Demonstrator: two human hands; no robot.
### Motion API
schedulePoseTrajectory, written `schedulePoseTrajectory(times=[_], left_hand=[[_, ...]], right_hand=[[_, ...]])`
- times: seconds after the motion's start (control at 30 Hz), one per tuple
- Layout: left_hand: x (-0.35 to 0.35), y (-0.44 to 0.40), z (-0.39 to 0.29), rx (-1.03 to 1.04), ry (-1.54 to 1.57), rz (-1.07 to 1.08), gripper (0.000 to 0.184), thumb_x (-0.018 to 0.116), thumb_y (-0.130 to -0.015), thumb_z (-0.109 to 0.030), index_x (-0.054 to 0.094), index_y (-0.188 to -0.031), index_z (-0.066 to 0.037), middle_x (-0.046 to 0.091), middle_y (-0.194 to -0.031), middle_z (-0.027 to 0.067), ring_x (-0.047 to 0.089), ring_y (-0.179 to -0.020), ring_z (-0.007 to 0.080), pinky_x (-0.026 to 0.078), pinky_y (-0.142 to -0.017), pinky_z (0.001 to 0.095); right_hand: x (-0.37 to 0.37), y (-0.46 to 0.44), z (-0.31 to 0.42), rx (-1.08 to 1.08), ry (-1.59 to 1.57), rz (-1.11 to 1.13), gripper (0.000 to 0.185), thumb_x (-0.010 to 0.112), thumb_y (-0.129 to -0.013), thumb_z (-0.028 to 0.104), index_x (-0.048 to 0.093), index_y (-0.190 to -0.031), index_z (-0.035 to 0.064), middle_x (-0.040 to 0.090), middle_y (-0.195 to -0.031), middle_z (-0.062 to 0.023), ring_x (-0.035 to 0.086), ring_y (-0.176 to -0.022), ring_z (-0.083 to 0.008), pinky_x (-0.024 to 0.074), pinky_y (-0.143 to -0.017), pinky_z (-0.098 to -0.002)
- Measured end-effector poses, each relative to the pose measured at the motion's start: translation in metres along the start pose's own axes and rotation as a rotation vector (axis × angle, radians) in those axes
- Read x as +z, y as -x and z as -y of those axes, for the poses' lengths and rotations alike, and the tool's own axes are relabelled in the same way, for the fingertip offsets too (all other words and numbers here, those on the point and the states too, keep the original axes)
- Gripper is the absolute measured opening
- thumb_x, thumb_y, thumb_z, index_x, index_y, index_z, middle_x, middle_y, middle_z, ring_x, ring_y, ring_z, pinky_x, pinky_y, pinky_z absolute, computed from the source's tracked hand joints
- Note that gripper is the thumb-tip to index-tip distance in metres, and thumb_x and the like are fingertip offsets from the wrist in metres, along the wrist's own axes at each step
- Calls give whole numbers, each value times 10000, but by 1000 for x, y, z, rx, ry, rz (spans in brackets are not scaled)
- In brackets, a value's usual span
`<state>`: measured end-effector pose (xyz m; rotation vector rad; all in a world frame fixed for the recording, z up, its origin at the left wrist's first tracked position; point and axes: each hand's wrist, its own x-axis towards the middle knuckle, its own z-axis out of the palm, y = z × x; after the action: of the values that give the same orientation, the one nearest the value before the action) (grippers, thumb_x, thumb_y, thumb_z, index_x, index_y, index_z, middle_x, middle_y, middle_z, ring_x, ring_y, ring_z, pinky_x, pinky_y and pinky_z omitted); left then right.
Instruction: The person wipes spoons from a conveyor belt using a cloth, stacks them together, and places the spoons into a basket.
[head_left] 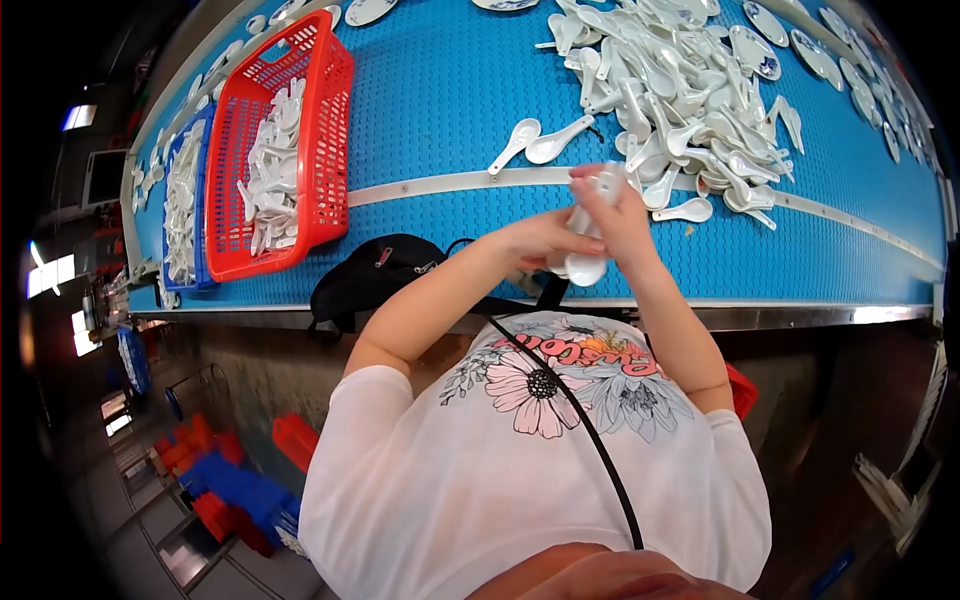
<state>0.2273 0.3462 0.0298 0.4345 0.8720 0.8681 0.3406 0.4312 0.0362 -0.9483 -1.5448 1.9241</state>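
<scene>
Close to my body, above the near edge of the blue surface, both my hands meet around a small stack of white ceramic soup spoons [587, 268]. My left hand [548, 240] grips the stack low, near the bowls. Higher up, my right hand [622, 215] wraps its fingers round the handles. How many spoons are in the stack is hard to make out. Just beyond my hands lies a big heap of loose white spoons [690, 110]. Two separate spoons [540, 145] rest to the left of the heap.
A red plastic basket [335, 140] holding white spoons stands to the left, beside a blue basket [203, 240] of spoons. A black bag [375, 270] sits at the near edge. White plates with blue patterns [755, 52] lie along the far and right sides.
</scene>
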Motion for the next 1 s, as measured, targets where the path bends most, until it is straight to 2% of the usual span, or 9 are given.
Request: schedulePoseTrajectory(times=[0.07, 0.2, 0.3, 0.37, 0.43, 0.57, 0.73, 0.8, 1.0], left_hand=[[-5, 15, -2, -29, 11, -22, 684, 685, -718, -200, 305, -1253, -8, 473, -1162, 129, 520, -1005, 192, 432, -841, 317], [-15, 41, 6, 35, 51, -122, 590, 654, -711, -124, 372, -1208, 21, 504, -1109, 118, 528, -989, 185, 435, -828, 313], [-21, 63, 10, 200, 169, -210, 619, 662, -669, -151, 383, -1186, 44, 526, -1077, 145, 565, -932, 221, 483, -765, 328], [-45, 80, 12, 60, 289, -59, 630, 665, -660, -161, 382, -1185, 40, 527, -1074, 166, 588, -890, 252, 529, -671, 337], [-40, 82, 14, 83, 288, -123, 629, 655, -675, -170, 366, -1193, 40, 523, -1077, 193, 592, -884, 301, 550, -599, 360], [-40, 75, 20, 238, 287, -202, 603, 635, -719, -179, 351, -1206, 34, 517, -1083, 212, 564, -943, 352, 544, -638, 415], [-42, 68, 31, 255, 295, -231, 556, 624, -732, -153, 363, -1195, 9, 535, -1042, 182, 578, -905, 320, 540, -661, 404], [-39, 64, 34, 286, 328, -214, 525, 615, -736, -157, 380, -1185, -17, 548, -992, 153, 592, -858, 277, 540, -662, 382], [-34, 77, 21, 325, 395, -126, 493, 641, -703, -151, 429, -1124, -6, 555, -953, 139, 594, -814, 252, 524, -592, 349]], right_hand=[[4, -7, 5, -358, 634, 82, 513, 546, -802, 463, 518, -1053, 17, 588, -900, -90, 572, -825, -193, 450, -726, -307], [15, -5, -14, -72, 78, 499, 723, 417, -775, 621, 446, -1151, 4, 553, -1018, -124, 541, -945, -184, 437, -792, -304], [34, 6, -29, -135, -211, 437, 649, 411, -815, 561, 446, -1153, 8, 540, -1039, -125, 530, -947, -167, 429, -804, -292], [43, 10, -30, -42, -305, 438, 498, 436, -869, 445, 479, -1121, 18, 541, -1012, -112, 525, -904, -133, 426, -775, -273], [51, 13, -33, 47, 32, 377, 368, 479, -878, 343, 534, -1041, 18, 537, -941, -83, 526, -785, -112, 430, -691, -263], [51, 9, -16, -245, 338, 101, 270, 554, -819, 255, 575, -952, 21, 527, -858, -79, 530, -623, -161, 431, -563, -286], [53, 16, -4, -476, 813, 77, 293, 550, -804, 223, 563, -1004, 10, 542, -961, -126, 566, -787, -239, 449, -621, -342], [51, 15, -7, -734, 825, 138, 379, 528, -824, 260, 517, -1080, -19, 529, -1068, -158, 543, -925, -301, 437, -757, -375], [50, 15, -13, -568, 429, 377, 495, 500, -845, 300, 401, -1221, -6, 433, -1216, -196, 442, -1098, -360, 360, -921, -385]])
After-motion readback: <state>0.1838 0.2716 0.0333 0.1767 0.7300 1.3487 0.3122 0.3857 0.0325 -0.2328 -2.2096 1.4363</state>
